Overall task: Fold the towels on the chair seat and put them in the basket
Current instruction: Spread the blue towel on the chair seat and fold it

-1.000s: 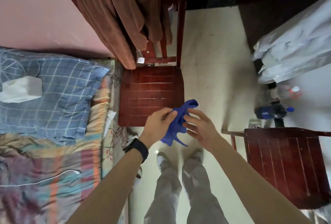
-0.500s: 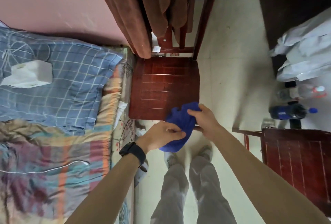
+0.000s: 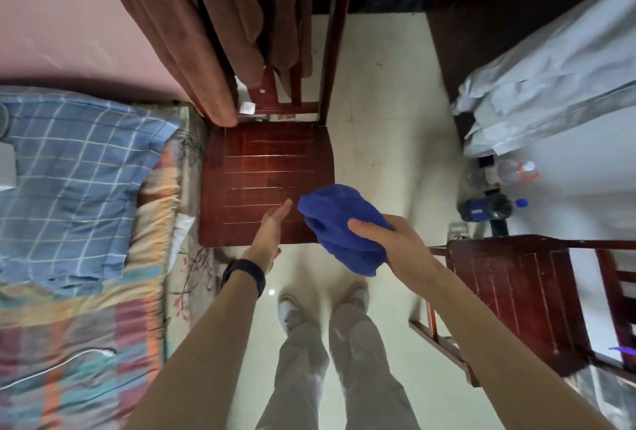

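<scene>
A small blue towel [image 3: 339, 223], bunched into a bundle, is gripped in my right hand [image 3: 392, 240] above the front right corner of the red wooden chair seat [image 3: 254, 168]. My left hand [image 3: 272, 233] hovers just left of the towel with fingers straight and apart, holding nothing. The seat itself is bare. Brown towels [image 3: 206, 34] hang over the chair's backrest. No basket is in view.
A bed with a blue checked pillow [image 3: 69, 182] and striped blanket [image 3: 69, 343] lies at the left. A second red chair [image 3: 516, 292] stands at the right, with bottles [image 3: 488, 207] and white bedding [image 3: 557, 85] beyond it. My legs and shoes are below on the pale floor.
My left hand has let go of the blue towel and opened. My right hand now holds the bundle alone, shifted slightly right.
</scene>
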The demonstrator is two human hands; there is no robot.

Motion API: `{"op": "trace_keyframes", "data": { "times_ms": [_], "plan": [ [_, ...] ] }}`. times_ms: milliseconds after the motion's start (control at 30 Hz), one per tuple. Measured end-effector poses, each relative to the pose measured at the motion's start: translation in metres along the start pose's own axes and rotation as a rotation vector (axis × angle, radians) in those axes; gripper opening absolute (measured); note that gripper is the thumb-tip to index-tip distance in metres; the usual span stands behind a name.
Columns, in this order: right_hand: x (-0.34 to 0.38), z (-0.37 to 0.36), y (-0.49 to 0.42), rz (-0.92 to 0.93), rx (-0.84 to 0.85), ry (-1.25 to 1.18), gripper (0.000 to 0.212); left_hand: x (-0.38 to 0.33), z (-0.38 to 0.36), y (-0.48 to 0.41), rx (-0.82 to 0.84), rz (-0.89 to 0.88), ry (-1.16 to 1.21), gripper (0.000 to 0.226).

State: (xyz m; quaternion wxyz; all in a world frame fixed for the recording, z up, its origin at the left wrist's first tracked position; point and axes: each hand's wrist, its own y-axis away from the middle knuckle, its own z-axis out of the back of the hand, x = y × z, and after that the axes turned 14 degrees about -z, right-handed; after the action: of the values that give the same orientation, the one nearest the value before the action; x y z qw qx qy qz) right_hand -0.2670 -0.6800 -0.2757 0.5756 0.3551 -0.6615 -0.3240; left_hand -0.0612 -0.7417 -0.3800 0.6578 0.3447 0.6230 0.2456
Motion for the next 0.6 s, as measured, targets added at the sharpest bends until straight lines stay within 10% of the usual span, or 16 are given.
{"op": "trace_keyframes", "data": {
  "times_ms": [300, 600],
  "plan": [
    [-0.002, 0.052, 0.013, 0.031, -0.088, -0.273, 0.036, 0.006, -0.058, -0.004, 0.381, 0.072, -0.087, 0.021],
    [-0.055, 0.082, -0.031, -0.133, -0.479, -0.169, 0.019, -0.011, -0.008, -0.001, 0.006, 0.031, 0.059, 0.015]
  ]
}}
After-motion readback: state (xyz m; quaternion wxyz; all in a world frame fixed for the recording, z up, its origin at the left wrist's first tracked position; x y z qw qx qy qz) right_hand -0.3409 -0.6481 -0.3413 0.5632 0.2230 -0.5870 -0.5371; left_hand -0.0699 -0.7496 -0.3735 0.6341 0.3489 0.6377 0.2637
